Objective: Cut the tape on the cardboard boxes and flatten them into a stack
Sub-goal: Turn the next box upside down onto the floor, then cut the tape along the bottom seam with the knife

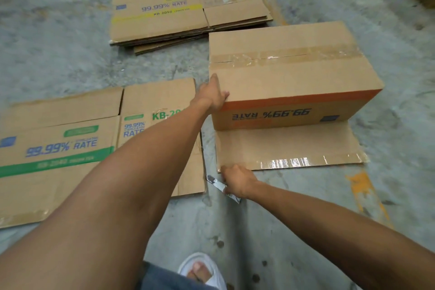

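cardboard box [292, 77] stands on the floor, top tape uncut. my left hand [215, 96] grips its near corner to steady it; beside its spread flap [282, 146] my right hand [237, 180] clutches the cutter [215, 181].

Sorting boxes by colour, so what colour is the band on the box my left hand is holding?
Orange, on the upright box side; head view.
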